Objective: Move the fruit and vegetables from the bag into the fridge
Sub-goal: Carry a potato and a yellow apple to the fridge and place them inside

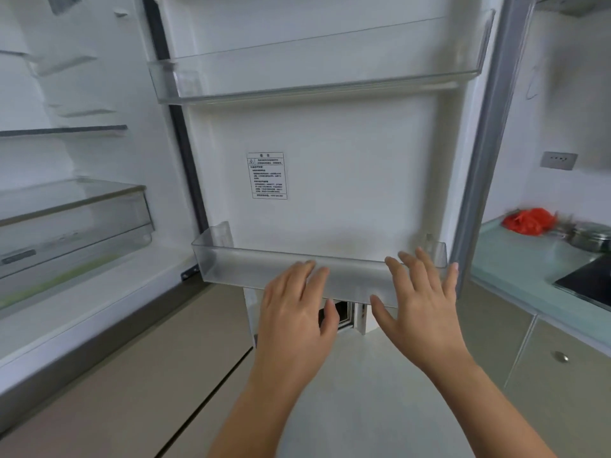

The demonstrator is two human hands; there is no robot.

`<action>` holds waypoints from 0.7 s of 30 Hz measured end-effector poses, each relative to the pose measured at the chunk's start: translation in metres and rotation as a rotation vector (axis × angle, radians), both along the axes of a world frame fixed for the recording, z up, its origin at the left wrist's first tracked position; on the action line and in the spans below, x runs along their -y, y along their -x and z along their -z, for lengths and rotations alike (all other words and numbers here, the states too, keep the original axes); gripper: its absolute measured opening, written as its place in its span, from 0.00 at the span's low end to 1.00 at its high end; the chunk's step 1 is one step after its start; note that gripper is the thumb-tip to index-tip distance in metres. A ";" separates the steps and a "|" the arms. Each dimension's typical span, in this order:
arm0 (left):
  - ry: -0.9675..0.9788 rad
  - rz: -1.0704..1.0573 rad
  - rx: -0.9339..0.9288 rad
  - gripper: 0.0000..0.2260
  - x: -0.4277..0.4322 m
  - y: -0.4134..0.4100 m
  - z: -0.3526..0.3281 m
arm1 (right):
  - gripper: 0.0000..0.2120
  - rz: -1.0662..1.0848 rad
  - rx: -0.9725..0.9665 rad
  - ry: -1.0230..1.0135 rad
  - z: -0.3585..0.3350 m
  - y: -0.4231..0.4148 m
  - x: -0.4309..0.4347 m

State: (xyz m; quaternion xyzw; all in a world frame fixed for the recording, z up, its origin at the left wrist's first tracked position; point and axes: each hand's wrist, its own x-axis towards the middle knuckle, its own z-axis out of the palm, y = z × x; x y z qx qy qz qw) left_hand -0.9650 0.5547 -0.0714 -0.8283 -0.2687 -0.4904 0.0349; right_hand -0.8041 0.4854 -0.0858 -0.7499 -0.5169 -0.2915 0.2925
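clear door bin (231,266) before both empty hands

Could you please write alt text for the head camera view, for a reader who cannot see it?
Two empty, open hands, left hand and right hand, reach toward the lower door bin of an open fridge door. The red bag sits on the counter to the right.

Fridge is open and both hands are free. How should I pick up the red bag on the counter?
Pinch the red bag at its crumpled top, from above with the right hand. It slumps soft on the counter, with a steel pot close on its right. No handles show.
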 end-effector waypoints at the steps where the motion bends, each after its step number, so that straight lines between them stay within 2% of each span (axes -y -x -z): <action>1: -0.009 -0.003 0.004 0.17 -0.005 -0.010 -0.002 | 0.24 -0.004 0.007 0.011 -0.001 -0.012 -0.005; 11: 0.011 -0.061 -0.072 0.17 -0.045 -0.081 -0.008 | 0.25 -0.056 -0.023 0.072 -0.007 -0.108 -0.059; 21: 0.021 -0.026 -0.098 0.18 -0.073 -0.116 -0.008 | 0.26 -0.100 -0.036 0.140 -0.007 -0.146 -0.085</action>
